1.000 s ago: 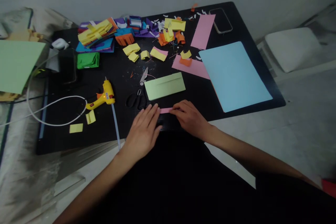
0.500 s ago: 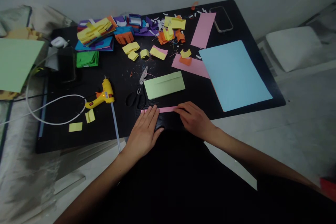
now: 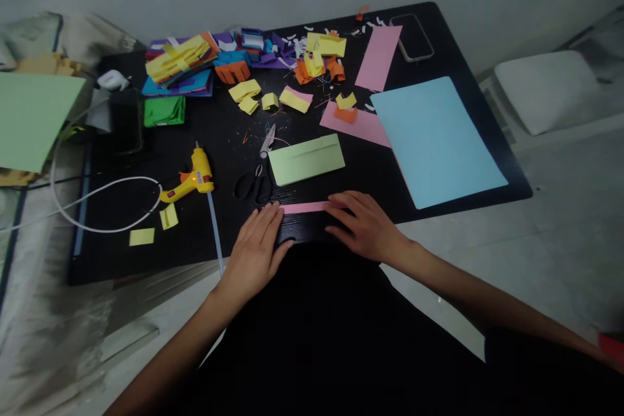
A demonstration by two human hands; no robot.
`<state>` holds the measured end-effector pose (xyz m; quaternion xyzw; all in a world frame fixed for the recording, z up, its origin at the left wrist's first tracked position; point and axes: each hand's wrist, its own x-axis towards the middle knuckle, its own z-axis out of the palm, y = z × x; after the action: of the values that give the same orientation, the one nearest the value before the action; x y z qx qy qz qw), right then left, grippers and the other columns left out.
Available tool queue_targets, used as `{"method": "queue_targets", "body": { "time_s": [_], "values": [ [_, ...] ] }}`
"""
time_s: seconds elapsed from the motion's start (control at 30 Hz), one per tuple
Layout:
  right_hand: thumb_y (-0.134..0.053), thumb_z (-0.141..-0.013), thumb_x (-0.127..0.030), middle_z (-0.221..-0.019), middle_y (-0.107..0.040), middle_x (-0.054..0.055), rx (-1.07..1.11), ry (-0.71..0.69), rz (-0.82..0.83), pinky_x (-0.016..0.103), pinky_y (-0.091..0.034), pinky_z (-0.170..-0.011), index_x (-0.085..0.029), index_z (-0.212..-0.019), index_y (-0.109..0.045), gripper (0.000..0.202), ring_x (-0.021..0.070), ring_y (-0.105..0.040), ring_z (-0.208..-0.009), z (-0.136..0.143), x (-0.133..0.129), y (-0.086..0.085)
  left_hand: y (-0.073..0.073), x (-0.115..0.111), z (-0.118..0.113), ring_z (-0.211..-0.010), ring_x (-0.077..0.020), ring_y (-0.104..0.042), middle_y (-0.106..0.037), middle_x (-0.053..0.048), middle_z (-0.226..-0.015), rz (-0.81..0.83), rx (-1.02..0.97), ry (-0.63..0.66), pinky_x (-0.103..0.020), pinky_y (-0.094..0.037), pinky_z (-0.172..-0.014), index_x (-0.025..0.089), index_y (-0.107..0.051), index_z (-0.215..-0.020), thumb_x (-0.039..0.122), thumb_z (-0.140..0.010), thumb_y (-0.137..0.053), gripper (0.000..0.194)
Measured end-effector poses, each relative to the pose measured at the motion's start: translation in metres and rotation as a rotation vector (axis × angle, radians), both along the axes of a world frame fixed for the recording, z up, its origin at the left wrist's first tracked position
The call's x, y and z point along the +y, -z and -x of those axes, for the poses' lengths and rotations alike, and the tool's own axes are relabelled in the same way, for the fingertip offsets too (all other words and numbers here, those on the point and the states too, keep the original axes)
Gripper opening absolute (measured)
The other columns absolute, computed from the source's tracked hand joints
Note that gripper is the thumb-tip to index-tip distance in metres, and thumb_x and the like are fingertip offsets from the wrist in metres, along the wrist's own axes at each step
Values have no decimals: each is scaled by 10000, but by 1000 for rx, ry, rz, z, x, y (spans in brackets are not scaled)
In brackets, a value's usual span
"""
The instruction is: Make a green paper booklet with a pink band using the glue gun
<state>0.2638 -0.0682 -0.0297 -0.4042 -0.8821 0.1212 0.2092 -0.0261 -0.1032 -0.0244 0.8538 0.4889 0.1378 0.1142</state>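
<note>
A narrow pink paper strip [image 3: 305, 207] lies flat along the near edge of the black table. My left hand [image 3: 256, 247] rests on its left end, fingers stretched out and pressing down. On the right end lie the fingertips of my right hand [image 3: 363, 224], with the thumb held apart from the fingers. Both ends of the strip are hidden under my fingers. Just beyond it is a folded light green paper piece [image 3: 306, 160]. Black-handled scissors [image 3: 258, 172] lie to the left of that piece, blades slightly parted and pointing away from me.
A yellow glue gun [image 3: 194, 177] with a glue stick and white cable [image 3: 104, 229] lies left. Blue paper sheets [image 3: 439, 143] are stacked right, near pink paper pieces [image 3: 379, 57] and a phone [image 3: 416, 37]. Folded coloured papers [image 3: 180, 62] and scraps cover the back.
My left hand has slid left toward the strip's end. My right thumb has opened away from the fingers, which now lie flatter on the strip.
</note>
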Motion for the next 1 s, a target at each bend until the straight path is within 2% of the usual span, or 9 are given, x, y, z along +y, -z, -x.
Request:
{"method": "queue_targets", "body": {
  "time_s": [0.1, 0.23, 0.37, 0.5, 0.6, 0.7, 0.8, 0.87, 1.0],
  "values": [
    [-672, -1028, -401, -1294, -731, 140, 25, -67, 16, 502, -581, -966, -198, -1329, -694, 364, 314, -650, -1206, -8, -10, 5, -3, -5, 6, -1260, -341, -669, -704, -173, -1368, -46, -45, 17, -525, -523, -1082, 166, -580, -1425, 396, -1015, -663, 477],
    [-599, -1059, -185, -1150, -788, 90, 97, -128, -16, 415, -609, -873, -200, -1238, -729, 222, 243, -708, -1069, -17, -21, 8, -6, -10, 12, -1011, -249, -709, -767, -106, -1113, -109, -83, 105, -403, -543, -900, 166, -655, -1259, 222, -1017, -665, 249],
    [-585, -1069, -179, -1021, -799, 49, 242, -89, 102, 347, -629, -801, -223, -1226, -735, 222, 185, -734, -900, -19, -15, 3, -6, -5, 15, -920, -200, -702, -772, -70, -1059, -44, -185, 150, -358, -532, -840, 180, -641, -1245, 140, -1028, -627, 221],
    [-599, -1066, -216, -1040, -787, 50, 251, 34, 170, 346, -640, -830, -235, -1206, -748, 205, 189, -744, -932, -12, 6, -3, -6, 14, 15, -875, -187, -712, -771, -62, -1055, 25, -249, 63, -345, -554, -811, 188, -626, -1232, 179, -1056, -582, 181],
    [-613, -1035, -150, -1074, -782, 98, 170, 101, -4, 421, -628, -845, -188, -1120, -779, 190, 244, -725, -979, -2, 14, -6, -9, 24, 11, -927, -228, -714, -768, -86, -1049, -64, -164, -14, -386, -554, -827, 174, -652, -1183, 188, -1055, -570, 152],
    [-579, -1009, -57, -1115, -794, 116, 138, 115, -164, 461, -613, -894, -159, -1144, -775, 259, 272, -715, -1041, 13, 5, -8, -14, 20, -2, -1082, -290, -707, -760, -131, -1188, -173, -76, -40, -462, -544, -917, 162, -671, -1237, 139, -1027, -573, 233],
    [-536, -1009, -41, -1252, -775, 148, 138, 15, -153, 440, -605, -1008, -107, -1297, -718, 347, 263, -702, -1187, 30, -16, -4, -11, 2, -24, -1264, -300, -673, -722, -148, -1357, -161, -69, 45, -494, -517, -1076, 143, -631, -1370, 87, -1012, -534, 375],
    [-525, -1023, -76, -1351, -738, 176, 99, -11, -143, 450, -573, -1101, -60, -1402, -649, 399, 275, -656, -1316, 37, -28, 3, -3, -10, -38, -1380, -312, -614, -656, -183, -1473, -121, -44, 83, -497, -481, -1170, 91, -563, -1460, 154, -1029, -546, 436],
    [-541, -1050, -164, -1469, -667, 183, 17, 9, -128, 461, -528, -1172, -24, -1481, -572, 454, 284, -600, -1414, 39, -37, 14, 14, -23, -47, -1482, -356, -524, -528, -257, -1589, -73, 6, 84, -528, -470, -1212, 6, -423, -1562, 288, -1051, -555, 598]
  ]
}}
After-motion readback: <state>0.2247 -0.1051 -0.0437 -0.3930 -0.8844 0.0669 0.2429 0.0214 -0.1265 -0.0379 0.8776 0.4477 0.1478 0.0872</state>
